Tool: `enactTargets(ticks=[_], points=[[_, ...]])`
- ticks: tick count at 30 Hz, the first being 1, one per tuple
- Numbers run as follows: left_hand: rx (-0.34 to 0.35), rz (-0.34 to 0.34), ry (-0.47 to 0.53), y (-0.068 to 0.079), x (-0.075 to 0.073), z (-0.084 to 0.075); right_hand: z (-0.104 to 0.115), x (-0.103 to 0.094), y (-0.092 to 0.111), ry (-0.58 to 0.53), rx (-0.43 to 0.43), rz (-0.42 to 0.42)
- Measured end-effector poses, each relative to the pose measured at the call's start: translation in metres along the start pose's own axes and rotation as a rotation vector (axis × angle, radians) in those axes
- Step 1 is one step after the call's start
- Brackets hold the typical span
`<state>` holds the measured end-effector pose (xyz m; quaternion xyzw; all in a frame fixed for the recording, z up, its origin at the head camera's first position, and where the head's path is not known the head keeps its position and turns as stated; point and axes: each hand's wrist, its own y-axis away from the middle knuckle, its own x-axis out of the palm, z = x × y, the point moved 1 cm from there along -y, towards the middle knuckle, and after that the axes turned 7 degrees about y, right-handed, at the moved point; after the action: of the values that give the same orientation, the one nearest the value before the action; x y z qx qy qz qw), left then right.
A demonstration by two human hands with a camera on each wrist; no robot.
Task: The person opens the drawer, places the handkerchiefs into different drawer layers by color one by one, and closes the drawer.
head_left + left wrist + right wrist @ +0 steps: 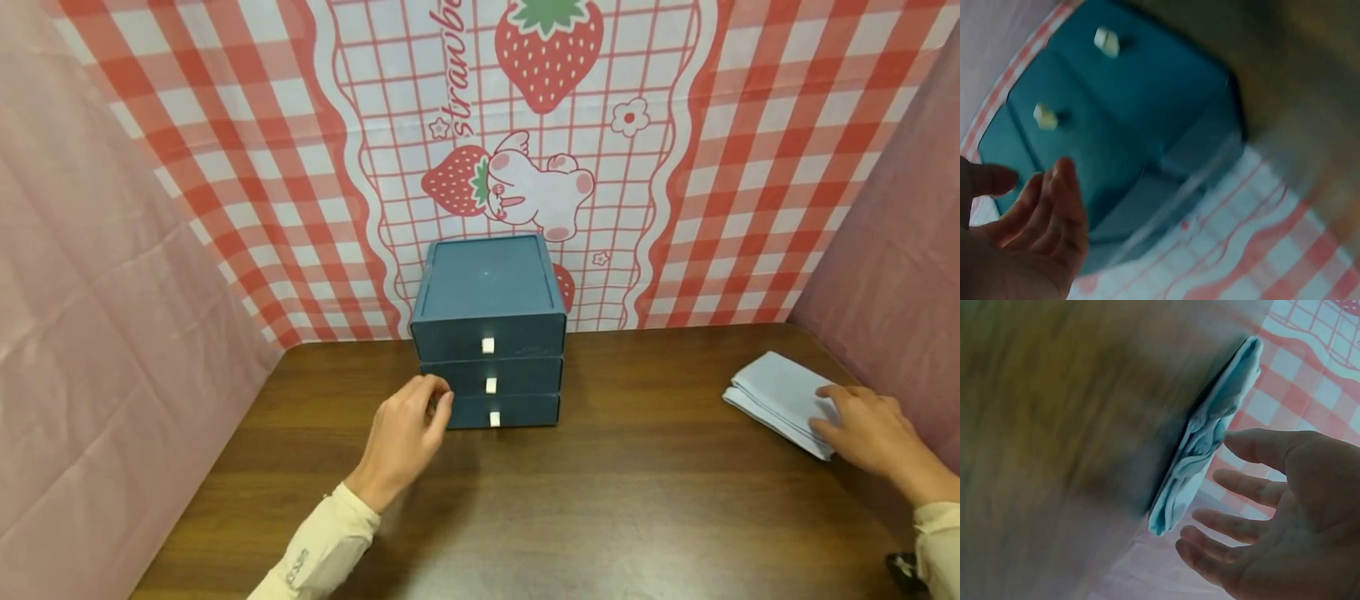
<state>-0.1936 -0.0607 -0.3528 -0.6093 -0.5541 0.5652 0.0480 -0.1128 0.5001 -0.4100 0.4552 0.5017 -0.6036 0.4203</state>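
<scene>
A blue drawer box (487,279) with three drawers stands at the back middle of the table, each drawer bearing a small white knob (488,345). My left hand (401,429) is in front of its lower left corner, fingers loosely bent and holding nothing. In the left wrist view those fingers overlap the drawer fronts. On the right of the table lies a folded light blue cloth (783,396). My right hand (870,429) is at the cloth's right edge, fingers spread. From the right wrist, the thumb tip appears right at the cloth's folded side (1210,437).
The brown wooden table (600,500) runs up to a red-and-white checked backdrop (750,167) with strawberry prints. Pink fabric (112,292) hangs along the left side, and more hangs at the right. A small dark object (903,571) sits by the right sleeve.
</scene>
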Motion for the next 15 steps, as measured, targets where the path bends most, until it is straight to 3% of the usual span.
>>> enactTargets(ticks=[5,9,12,15], points=[[-0.108,0.177,0.004,0.013,0.027,0.004,-0.007,0.003,-0.008,0.081,-0.052,0.047],[-0.153,0.239,0.012,0.016,0.039,0.004,-0.009,0.005,-0.011,0.092,-0.119,0.066],[-0.130,0.181,0.006,0.012,0.037,0.004,-0.009,0.005,-0.011,0.060,-0.147,0.080],[-0.017,0.031,-0.050,0.004,0.024,0.002,-0.007,0.005,-0.013,0.053,-0.155,0.090]])
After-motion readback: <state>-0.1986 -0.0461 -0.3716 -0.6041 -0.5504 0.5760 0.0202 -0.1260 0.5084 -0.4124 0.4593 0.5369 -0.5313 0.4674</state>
